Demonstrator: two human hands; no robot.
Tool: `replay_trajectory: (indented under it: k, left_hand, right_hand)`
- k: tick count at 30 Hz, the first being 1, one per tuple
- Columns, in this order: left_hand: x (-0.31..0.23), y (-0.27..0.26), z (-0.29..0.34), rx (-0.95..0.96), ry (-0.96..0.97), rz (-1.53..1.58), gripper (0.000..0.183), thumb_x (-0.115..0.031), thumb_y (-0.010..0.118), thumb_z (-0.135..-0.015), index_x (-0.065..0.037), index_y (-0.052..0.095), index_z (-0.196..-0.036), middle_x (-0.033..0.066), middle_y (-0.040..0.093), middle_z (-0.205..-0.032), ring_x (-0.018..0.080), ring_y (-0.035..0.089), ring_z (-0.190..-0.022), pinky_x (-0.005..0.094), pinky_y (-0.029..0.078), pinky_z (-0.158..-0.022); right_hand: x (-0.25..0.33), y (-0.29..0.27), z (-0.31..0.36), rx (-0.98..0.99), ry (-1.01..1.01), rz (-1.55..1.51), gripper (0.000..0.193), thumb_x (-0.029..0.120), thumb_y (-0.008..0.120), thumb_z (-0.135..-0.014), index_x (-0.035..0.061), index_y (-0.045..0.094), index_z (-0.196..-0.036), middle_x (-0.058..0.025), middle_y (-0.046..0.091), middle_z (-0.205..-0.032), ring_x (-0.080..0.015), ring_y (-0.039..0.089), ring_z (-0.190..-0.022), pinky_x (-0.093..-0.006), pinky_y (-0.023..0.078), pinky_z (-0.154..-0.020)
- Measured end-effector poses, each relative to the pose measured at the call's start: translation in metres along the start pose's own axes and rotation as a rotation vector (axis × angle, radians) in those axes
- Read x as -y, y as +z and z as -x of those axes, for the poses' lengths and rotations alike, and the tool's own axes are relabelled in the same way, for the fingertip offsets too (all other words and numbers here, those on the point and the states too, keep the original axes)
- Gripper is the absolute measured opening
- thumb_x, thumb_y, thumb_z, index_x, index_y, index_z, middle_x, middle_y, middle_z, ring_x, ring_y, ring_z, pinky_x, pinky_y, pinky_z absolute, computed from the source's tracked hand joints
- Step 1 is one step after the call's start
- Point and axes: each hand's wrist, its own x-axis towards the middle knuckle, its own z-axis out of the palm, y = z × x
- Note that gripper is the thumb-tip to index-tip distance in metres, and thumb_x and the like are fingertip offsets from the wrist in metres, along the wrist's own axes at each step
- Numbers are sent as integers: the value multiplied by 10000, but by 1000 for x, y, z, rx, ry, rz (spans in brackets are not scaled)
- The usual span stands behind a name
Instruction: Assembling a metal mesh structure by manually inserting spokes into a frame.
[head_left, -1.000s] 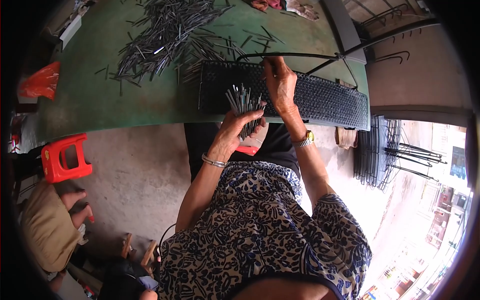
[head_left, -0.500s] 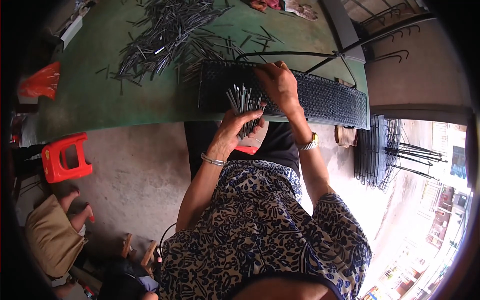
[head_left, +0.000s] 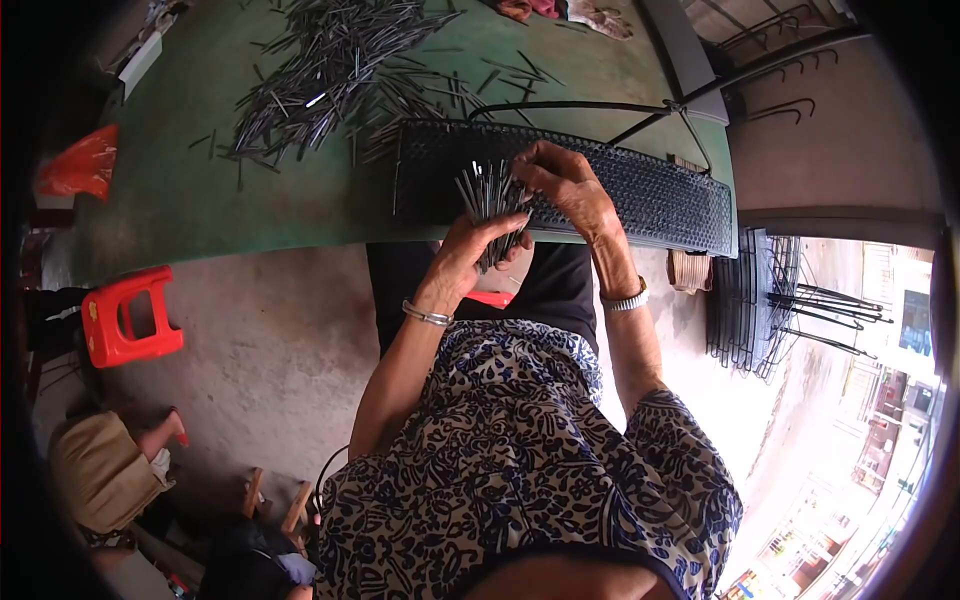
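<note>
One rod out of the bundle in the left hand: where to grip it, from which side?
Probably near its upper tip, coming from the right: the left hand closes around the lower part of the bundle, while the tips fan out above the thumb. The right hand is on that side.

Your left hand [head_left: 463, 248] grips dark strips [head_left: 484, 195] at the near edge of the worktop [head_left: 230, 205]; your right hand [head_left: 573, 192] is beside their tips, above a black panel [head_left: 660, 200].

Workshop, heaped dark strips [head_left: 300, 110], stacked frames [head_left: 742, 300]
</note>
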Motion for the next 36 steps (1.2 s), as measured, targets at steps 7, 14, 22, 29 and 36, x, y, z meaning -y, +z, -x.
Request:
replay_trajectory:
  k: [7, 14, 22, 29, 36]
  left_hand:
    - [-1, 1, -1, 4, -10, 54, 344, -204, 717, -843, -46, 611, -1129, 80, 633, -700, 98, 523, -516, 231, 371, -430]
    - [4, -1, -2, 3, -33, 82, 460, -190, 670, -883, -65, 545, -1308, 68, 623, -758, 99, 532, -562, 219, 386, -470]
    - [7, 1, 5, 16, -62, 78, 484, -186, 653, -894, -51, 515, -1337, 66, 618, -746, 97, 539, -564, 222, 403, -476]
    - [7, 1, 8, 45, -57, 93, 494, -180, 646, -896, -45, 503, -1349, 59, 612, -733, 93, 539, -562, 221, 412, -484]
    - [4, 3, 11, 26, -71, 68, 494, -183, 651, -892, -45, 509, -1344, 56, 614, -738, 91, 542, -563, 223, 413, -486]
  right_hand:
    - [-11, -1, -10, -69, -37, -173, 159, 187, 649, -896, 31, 618, -892, -9, 613, -775, -95, 554, -712, -249, 451, -685]
    - [-13, -8, -20, -427, -397, 19, 105, 79, 565, -954, -13, 603, -920, -66, 672, -817, -105, 618, -727, -244, 498, -694]
    - [-34, -2, -43, -602, -494, 465, 88, 63, 631, -890, 10, 593, -949, -77, 698, -841, -134, 678, -731, -262, 513, -665]
    - [-34, -6, -47, -550, -545, 594, 93, 63, 625, -888, 19, 579, -957, -97, 669, -780, -166, 664, -670, -283, 507, -621]
    - [-30, -10, -44, -521, -591, 653, 89, 49, 626, -877, 26, 589, -955, -108, 651, -762, -204, 653, -644, -303, 507, -606]
